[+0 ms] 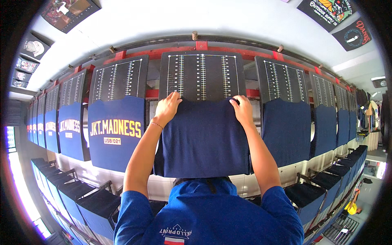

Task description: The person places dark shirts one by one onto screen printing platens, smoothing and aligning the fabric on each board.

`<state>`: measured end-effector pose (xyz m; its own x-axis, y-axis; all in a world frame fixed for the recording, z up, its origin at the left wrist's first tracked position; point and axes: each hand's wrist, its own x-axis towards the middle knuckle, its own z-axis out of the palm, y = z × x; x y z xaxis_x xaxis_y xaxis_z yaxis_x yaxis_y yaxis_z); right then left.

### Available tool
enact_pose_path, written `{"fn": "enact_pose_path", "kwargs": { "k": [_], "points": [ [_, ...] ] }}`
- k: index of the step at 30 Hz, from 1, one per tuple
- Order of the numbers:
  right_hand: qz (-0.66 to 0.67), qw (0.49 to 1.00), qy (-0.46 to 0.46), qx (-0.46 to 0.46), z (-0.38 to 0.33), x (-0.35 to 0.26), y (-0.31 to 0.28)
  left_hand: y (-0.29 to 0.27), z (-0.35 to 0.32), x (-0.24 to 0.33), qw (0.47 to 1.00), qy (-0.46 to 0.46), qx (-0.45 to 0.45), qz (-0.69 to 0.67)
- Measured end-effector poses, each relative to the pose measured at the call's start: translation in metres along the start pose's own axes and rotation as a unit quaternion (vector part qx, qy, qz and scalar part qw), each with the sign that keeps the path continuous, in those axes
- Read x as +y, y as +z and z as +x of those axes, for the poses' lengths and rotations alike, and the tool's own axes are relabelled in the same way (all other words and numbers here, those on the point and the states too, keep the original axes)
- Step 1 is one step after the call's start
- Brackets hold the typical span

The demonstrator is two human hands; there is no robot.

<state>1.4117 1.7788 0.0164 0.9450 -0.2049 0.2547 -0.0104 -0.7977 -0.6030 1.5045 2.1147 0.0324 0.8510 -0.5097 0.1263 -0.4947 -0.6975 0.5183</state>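
Observation:
A plain navy T-shirt (202,134) is drawn over a black printing board (188,77) straight ahead of me. White ruler scales run up the bare far part of the board. My left hand (168,108) pinches the shirt's far edge at its left corner. At the right corner, my right hand (243,109) grips the same edge, thumb toward the middle. Between the two hands the cloth lies mostly smooth, with light folds lower down.
On the left, a navy shirt with yellow lettering (116,134) covers a neighbouring board. To the right lies another plain navy shirt (286,130) on its board. A red frame (253,55) carries the row. Behind on both sides stand more shirt-covered boards (96,204).

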Motion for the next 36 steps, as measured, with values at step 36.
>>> {"fn": "enact_pose_path", "kwargs": {
  "k": [36],
  "points": [
    [-0.116, 0.969, -0.128, -0.174, -0.053, -0.131, 0.051, -0.207, -0.085, 0.259, 0.921, 0.251, 0.028, -0.298]
  ]
}}
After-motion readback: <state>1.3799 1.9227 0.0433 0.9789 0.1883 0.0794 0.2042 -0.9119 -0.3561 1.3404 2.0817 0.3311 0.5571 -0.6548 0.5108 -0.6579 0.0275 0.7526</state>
